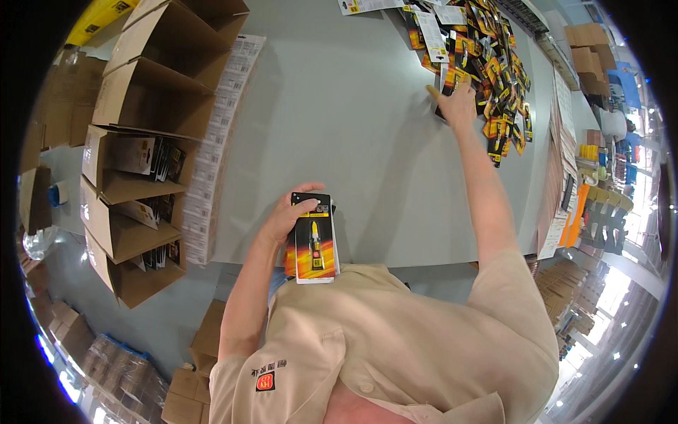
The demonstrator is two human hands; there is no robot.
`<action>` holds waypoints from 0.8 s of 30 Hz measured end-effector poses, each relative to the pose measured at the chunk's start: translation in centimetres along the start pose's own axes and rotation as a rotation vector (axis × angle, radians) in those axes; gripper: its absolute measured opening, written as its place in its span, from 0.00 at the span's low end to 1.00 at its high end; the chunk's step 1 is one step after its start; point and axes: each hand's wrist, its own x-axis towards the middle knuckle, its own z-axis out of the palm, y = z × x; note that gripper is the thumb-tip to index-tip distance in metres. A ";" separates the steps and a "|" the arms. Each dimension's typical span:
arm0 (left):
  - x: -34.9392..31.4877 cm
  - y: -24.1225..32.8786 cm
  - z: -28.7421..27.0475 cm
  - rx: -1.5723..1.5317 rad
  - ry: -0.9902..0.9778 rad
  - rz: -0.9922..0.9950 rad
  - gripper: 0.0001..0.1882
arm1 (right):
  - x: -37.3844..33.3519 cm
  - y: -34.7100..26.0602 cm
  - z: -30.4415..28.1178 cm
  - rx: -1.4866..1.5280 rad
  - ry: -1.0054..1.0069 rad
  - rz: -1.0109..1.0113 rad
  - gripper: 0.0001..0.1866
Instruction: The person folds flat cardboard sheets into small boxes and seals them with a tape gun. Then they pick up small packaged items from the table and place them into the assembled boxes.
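My left hand (pixel 284 215) is closed around a small stack of blister cards (pixel 314 247), held upright near my body at the table's front edge. The top card is black with orange flames and shows a small tube with a yellow nozzle. My thumb presses on its upper part. At the far right, my right hand (pixel 458 107) reaches to the left side of a loose pile of similar cards (pixel 500 78). Its thumb and fingers are spread over a dark card, and the fingertips' contact with it is partly hidden.
Open cardboard boxes (pixel 152 95) stand in a row on the left, several with cards inside. Beside them runs a long strip of printed labels (pixel 226 141) on the grey table (pixel 339 127). Stacked sheets (pixel 553 162) line the right edge. Cartons (pixel 187 396) sit below.
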 end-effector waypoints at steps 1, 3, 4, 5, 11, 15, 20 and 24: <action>-0.2 0.1 0.2 0.012 0.008 0.014 0.15 | 2.8 2.6 2.6 -0.048 -0.076 -0.004 0.50; -0.4 0.4 0.2 0.013 0.023 0.028 0.16 | 5.3 7.4 7.7 -0.005 -0.133 -0.054 0.51; -0.4 0.5 0.1 -0.002 0.017 0.034 0.15 | 5.2 9.4 9.6 0.092 -0.130 -0.102 0.50; -0.2 0.5 0.0 0.008 -0.008 0.041 0.15 | 4.6 10.9 10.6 0.199 -0.077 -0.212 0.49; 1.3 -0.3 -0.7 0.101 -0.114 0.069 0.15 | -1.7 4.5 -0.8 0.166 -0.067 -0.294 0.13; 0.8 -0.3 -0.8 -0.106 -0.210 0.000 0.17 | -10.9 -5.7 -8.7 0.456 -0.047 -1.080 0.08; -1.4 0.4 -1.0 0.014 -0.040 0.041 0.19 | -24.2 -7.7 -4.5 0.590 -0.579 -0.886 0.31; -2.2 0.3 -1.3 0.052 -0.040 0.124 0.22 | -27.3 -7.3 -2.0 0.866 -0.870 -0.049 0.53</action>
